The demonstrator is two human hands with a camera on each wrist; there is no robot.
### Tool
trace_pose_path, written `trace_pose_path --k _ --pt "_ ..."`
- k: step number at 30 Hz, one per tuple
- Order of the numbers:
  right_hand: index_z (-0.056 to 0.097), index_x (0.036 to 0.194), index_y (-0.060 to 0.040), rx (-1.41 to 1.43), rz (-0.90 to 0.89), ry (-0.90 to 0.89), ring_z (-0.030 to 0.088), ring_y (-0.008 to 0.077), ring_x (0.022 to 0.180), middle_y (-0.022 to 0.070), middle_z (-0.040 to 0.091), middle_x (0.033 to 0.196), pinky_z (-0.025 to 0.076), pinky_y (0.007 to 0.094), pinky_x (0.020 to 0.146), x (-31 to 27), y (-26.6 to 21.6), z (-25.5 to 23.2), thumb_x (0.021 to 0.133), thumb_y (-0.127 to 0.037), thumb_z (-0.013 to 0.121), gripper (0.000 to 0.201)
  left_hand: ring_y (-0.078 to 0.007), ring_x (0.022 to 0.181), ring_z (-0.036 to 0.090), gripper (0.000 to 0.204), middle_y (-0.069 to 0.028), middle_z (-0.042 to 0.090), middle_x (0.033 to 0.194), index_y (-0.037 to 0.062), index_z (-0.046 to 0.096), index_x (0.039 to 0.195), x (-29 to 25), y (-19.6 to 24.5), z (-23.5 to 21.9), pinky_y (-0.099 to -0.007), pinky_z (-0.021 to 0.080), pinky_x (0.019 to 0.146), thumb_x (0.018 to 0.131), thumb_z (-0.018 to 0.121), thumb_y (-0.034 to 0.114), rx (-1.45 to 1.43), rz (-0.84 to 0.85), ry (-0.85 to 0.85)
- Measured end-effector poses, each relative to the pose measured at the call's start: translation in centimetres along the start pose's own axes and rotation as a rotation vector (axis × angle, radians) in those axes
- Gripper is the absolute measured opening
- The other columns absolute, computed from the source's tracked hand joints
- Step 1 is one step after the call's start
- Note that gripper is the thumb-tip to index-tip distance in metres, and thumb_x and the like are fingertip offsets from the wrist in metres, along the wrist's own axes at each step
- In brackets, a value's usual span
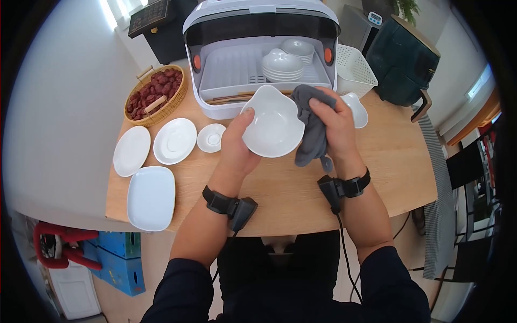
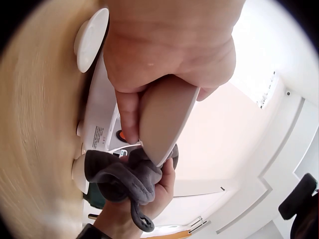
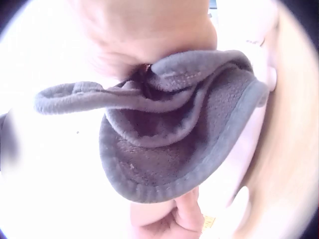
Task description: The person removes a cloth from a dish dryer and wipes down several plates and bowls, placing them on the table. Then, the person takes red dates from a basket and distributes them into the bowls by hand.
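Observation:
A white bowl with a wavy rim [image 1: 272, 129] is held up over the front of the table, its inside facing the head camera. My left hand [image 1: 236, 145] grips its left side, thumb over the rim and fingers spread beneath, as the left wrist view shows under the bowl [image 2: 167, 117]. A grey cloth [image 1: 311, 132] is bunched in my right hand [image 1: 339, 126], thumb pressing it from above. Cloth and bowl meet at the bowl's right rim. In the right wrist view the cloth [image 3: 164, 164] hangs in folds with a loop at one side, covering most of the fingers.
Behind stands a dish box [image 1: 226, 110] with its lid raised, holding stacked white bowls [image 1: 283, 67]. White plates [image 1: 132, 151], a small saucer [image 1: 211, 138] and a square plate [image 1: 151, 199] lie left, near a basket of dark red fruit [image 1: 132, 114]. Another white dish [image 1: 356, 112] sits right.

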State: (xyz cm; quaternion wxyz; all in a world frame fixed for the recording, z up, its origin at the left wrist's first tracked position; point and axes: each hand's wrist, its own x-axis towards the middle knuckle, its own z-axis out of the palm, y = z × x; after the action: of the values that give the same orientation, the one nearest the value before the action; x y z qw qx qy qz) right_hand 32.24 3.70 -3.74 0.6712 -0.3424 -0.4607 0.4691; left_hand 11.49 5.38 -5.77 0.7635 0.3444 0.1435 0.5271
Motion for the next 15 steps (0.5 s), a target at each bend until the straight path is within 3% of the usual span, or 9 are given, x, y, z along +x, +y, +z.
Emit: trace_pose_path --k 4,6,7,9,12,13,15 --pt "0.063 0.131 0.0033 0.085 0.016 -0.024 0.067 0.0143 0.103 0.0087 0.070 0.117 0.055 0.0273 0.090 -0.6 0.0 1.2 0.098 -0.015 0.066 0.038 -0.0226 0.116 0.065 0.052 -0.0129 0.066 0.130 -0.0013 0.054 0.141 0.3 -0.5 -0.3 -0.0360 0.051 0.102 0.109 0.049 0.039 0.087 0.000 0.044" --pt "0.063 0.132 0.0031 0.094 0.003 -0.026 0.067 0.0141 0.101 0.0084 0.070 0.116 0.055 0.0269 0.089 -0.5 -0.2 1.2 0.099 -0.014 0.066 0.038 -0.0191 0.108 0.067 0.050 -0.0114 0.069 0.120 -0.0021 0.060 0.134 0.4 -0.8 -0.3 -0.0337 0.053 0.095 0.110 0.050 0.041 0.471 0.077 0.154" --pt "0.063 0.133 0.0032 0.100 0.005 -0.041 0.067 0.0142 0.101 0.0084 0.070 0.116 0.055 0.0267 0.089 -0.5 -0.3 1.1 0.099 -0.015 0.065 0.038 -0.0191 0.108 0.067 0.050 -0.0114 0.069 0.120 -0.0021 0.060 0.134 0.4 -0.9 -0.2 -0.0337 0.053 0.095 0.110 0.050 0.041 0.467 0.079 0.156" --pt "0.062 0.133 0.0033 0.105 0.008 -0.057 0.068 0.0143 0.101 0.0083 0.071 0.116 0.055 0.0264 0.088 -0.6 -0.3 0.9 0.100 -0.015 0.064 0.038 -0.0134 0.088 0.068 0.048 -0.0080 0.073 0.100 -0.0063 0.069 0.119 0.5 -1.0 0.1 -0.0294 0.055 0.077 0.109 0.055 0.038 0.655 0.165 0.300" --pt "0.063 0.133 0.0020 0.159 0.078 -0.166 0.068 0.0148 0.102 0.0091 0.071 0.115 0.056 0.0273 0.090 -1.0 -0.6 1.0 0.100 -0.015 0.064 0.037 -0.0138 0.089 0.070 0.040 -0.0083 0.073 0.106 -0.0040 0.066 0.122 0.9 -0.7 -1.4 -0.0269 0.056 0.073 0.107 0.061 0.032 0.776 0.135 0.329" --pt "0.065 0.130 0.0018 0.121 0.127 -0.195 0.068 0.0157 0.104 0.0094 0.071 0.116 0.055 0.0283 0.091 -1.2 -1.0 1.2 0.098 -0.014 0.065 0.036 -0.0138 0.089 0.070 0.040 -0.0083 0.073 0.106 -0.0040 0.066 0.122 1.0 -0.8 -1.7 -0.0269 0.056 0.073 0.107 0.061 0.032 0.776 0.137 0.332" --pt "0.067 0.127 0.0015 0.086 0.174 -0.228 0.067 0.0165 0.106 0.0098 0.070 0.116 0.054 0.0293 0.093 -1.4 -1.3 1.2 0.096 -0.013 0.067 0.035 -0.0129 0.088 0.070 0.035 -0.0077 0.072 0.107 -0.0046 0.065 0.122 1.1 -0.9 -1.7 -0.0259 0.057 0.071 0.105 0.064 0.026 0.471 0.055 0.263"
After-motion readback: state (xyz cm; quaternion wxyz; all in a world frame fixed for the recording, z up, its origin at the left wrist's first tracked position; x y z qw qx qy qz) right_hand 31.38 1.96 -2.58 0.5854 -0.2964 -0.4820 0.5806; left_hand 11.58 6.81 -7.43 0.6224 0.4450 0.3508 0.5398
